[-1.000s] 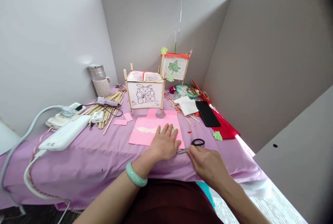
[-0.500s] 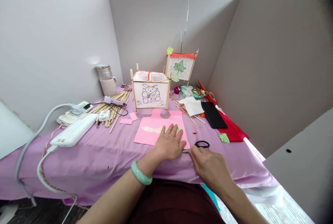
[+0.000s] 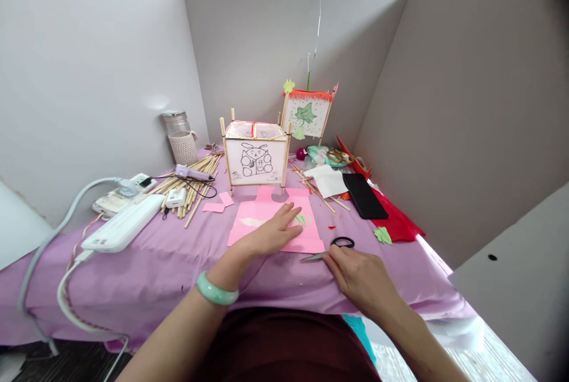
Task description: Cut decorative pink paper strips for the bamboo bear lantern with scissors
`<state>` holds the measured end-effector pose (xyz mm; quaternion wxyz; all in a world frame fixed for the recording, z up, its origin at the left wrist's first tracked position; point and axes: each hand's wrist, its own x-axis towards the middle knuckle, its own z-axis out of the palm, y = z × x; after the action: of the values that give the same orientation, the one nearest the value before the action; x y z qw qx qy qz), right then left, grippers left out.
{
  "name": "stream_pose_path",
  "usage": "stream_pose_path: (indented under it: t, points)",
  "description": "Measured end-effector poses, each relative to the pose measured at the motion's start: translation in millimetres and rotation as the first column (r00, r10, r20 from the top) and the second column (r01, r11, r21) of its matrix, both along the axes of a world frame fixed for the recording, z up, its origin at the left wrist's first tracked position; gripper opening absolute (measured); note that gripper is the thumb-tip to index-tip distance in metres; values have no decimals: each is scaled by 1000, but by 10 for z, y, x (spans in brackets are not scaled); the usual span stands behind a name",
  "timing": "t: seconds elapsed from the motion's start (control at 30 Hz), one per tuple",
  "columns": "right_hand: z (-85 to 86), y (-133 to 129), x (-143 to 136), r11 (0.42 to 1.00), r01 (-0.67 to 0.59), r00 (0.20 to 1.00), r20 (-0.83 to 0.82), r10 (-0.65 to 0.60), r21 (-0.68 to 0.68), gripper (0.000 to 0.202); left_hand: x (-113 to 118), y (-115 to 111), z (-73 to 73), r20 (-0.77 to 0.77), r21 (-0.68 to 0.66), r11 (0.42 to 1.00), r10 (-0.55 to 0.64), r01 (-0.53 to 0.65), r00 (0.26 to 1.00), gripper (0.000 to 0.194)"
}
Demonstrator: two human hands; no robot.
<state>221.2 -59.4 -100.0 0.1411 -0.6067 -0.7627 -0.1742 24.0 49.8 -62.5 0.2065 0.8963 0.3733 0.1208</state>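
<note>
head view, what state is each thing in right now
left hand: open, over pink paper
right hand: closed on scissors
scissors: blades look shut
pink paper: flat, notched at far edge
stick-framed box: upright, top open
bottle: lid on
black phone: lying down, unlit
power bank: cable plugged in
power strip: plug inserted

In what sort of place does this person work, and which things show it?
Probably a small craft corner, with a cloth-covered table between grey panels. The bundle of sticks, the cut pink paper and the scissors in the right hand suggest handiwork.
</note>
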Motion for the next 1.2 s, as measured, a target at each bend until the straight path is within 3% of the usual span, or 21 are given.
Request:
stream_pose_path:
  t: [0.13,0.23,0.33,0.83,1.0,1.2]
  points:
    - [8,17,31,1000,2,1000,-4,-2,2,27,-180,13,-81,-130,243,970,34,-1,991,61]
    - [26,53,69,1000,13,1000,-3,-13,20,28,-148,-46,-241,-228,308,951,67,6,971,61]
    - [36,96,121,999,5,1000,-10,-5,35,29,-55,-111,-355,-228,368,928,141,-49,963,61]
    - [6,38,157,993,-85,996,-19,87,78,30,-19,-117,-360,-237,341,938,154,-66,959,66]
    - [-35,-10,150,990,-39,999,-8,40,136,31,-18,-114,-363,-233,342,937,152,-65,961,66]
    - [-29,61,47,993,-35,999,0,36,115,28,-19,-116,-386,-229,368,927,163,-69,960,64]
